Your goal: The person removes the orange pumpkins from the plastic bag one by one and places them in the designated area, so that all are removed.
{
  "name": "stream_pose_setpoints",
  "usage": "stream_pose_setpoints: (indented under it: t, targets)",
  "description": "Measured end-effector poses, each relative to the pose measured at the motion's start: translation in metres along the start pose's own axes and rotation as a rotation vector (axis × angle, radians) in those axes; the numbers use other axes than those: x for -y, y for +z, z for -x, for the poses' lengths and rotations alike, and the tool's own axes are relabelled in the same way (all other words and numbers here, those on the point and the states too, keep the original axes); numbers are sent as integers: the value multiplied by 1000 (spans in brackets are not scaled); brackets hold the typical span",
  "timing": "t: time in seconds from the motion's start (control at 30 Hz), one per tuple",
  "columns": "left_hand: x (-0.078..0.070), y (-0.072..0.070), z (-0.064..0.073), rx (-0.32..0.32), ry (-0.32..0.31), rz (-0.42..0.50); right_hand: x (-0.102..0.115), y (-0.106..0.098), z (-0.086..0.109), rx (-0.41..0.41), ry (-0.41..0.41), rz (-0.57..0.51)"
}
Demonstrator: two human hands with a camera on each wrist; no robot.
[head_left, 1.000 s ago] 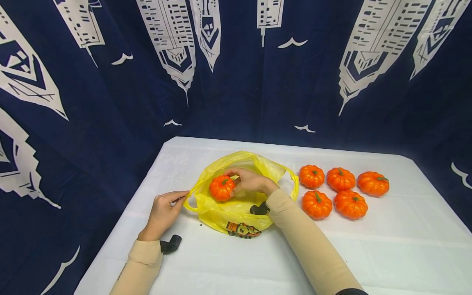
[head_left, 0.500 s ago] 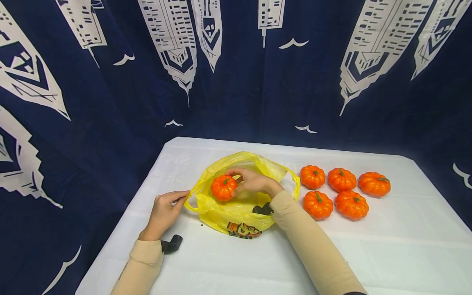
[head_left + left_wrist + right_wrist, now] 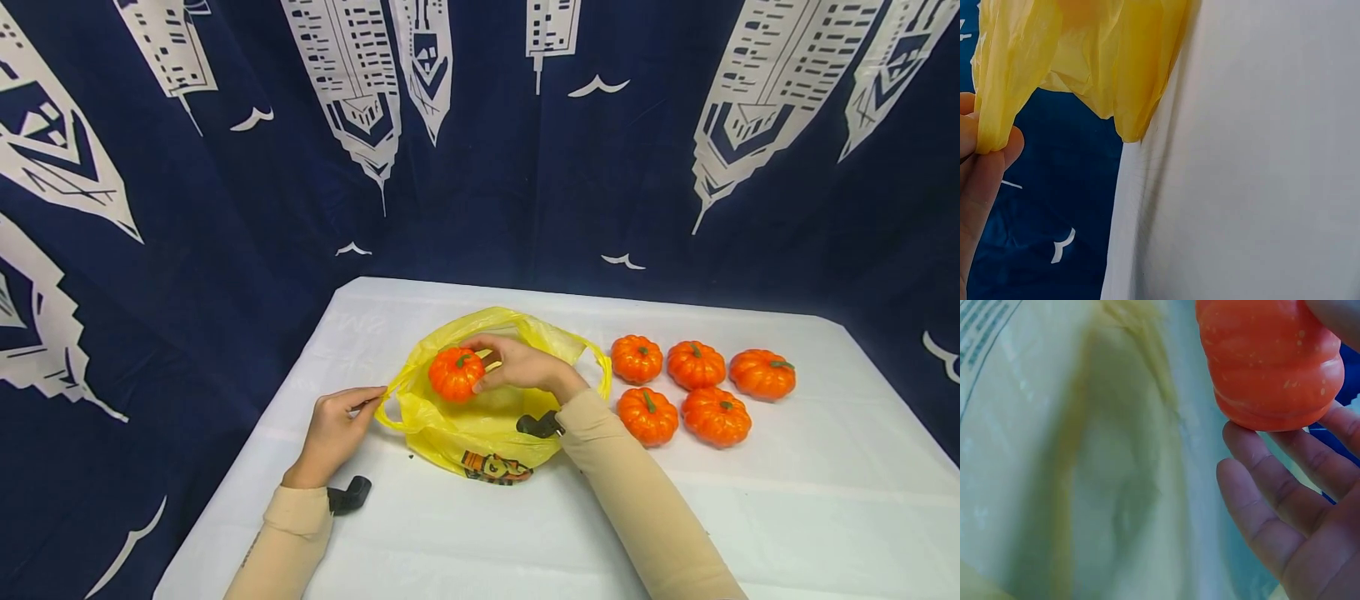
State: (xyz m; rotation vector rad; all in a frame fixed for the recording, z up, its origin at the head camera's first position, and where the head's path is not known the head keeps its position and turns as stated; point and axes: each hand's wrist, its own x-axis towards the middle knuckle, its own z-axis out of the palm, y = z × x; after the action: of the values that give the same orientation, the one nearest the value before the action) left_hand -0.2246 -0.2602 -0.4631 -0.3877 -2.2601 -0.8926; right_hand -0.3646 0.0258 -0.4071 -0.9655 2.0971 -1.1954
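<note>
A yellow plastic bag (image 3: 480, 425) lies spread on the table with its mouth facing up. My left hand (image 3: 339, 433) pinches the bag's left handle between thumb and fingers; the left wrist view shows the gathered yellow plastic (image 3: 1000, 106) in that pinch. Over the bag's mouth, my right hand (image 3: 517, 364) grips a small orange pumpkin (image 3: 456, 375) with a green stem. In the right wrist view the ribbed pumpkin (image 3: 1272, 369) sits between the thumb and the fingertips (image 3: 1249, 440). The bag's bottom is partly hidden by the right hand and wrist.
Several more orange pumpkins (image 3: 717, 418) stand in two rows on the white-covered table (image 3: 810, 500), right of the bag. Behind the table hangs a dark blue curtain (image 3: 510, 192) with white building prints. Black wrist cameras (image 3: 349, 496) are worn on both wrists.
My right hand has lifted slightly with the pumpkin, which stands a little higher in the head view. The left hand keeps its pinch on the handle, almost unmoved.
</note>
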Motion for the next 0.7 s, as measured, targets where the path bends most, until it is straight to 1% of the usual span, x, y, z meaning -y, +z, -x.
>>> stream_pose_setpoints:
  t: [0.27, 0.47, 0.7]
  targets:
    - [-1, 0, 0, 1, -3, -2, 11, -4, 9, -12, -14, -24]
    - [0, 1, 0, 0, -6, -9, 11, -4, 14, -11, -25, -41]
    - [-1, 0, 0, 17, -16, -13, 15, -5, 22, -25, -36, -71]
